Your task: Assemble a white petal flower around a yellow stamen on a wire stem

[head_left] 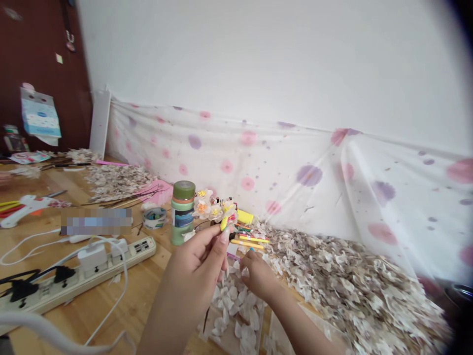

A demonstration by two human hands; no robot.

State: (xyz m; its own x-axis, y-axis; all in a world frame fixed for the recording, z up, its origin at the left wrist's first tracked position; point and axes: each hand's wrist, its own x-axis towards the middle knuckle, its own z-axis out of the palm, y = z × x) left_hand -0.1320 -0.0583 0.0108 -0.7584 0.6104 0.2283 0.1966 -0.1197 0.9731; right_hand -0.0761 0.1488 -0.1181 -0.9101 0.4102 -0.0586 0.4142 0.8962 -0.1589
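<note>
Left hand (pixel 199 266) holds a small yellow piece (pixel 224 223) in a pinch, raised in front of a cluster of pale flowers (pixel 211 211). Right hand (pixel 260 277), just beside it, is half curled with a blue spot (pixel 252 249) at its tip; whether it grips anything, I cannot tell. Loose whitish petals (pixel 247 337) lie below, and coloured pens (pixel 247 244) just beyond. Leftward stand a green-lidded bottle (pixel 183 214), a tape roll (pixel 154 218) and a power strip (pixel 148 245) carrying 2 white adapters (pixel 92 259). Rightward, a broad heap of dry-looking flakes (pixel 343 276) spreads beneath a spotted sheet (pixel 207 162).
</note>
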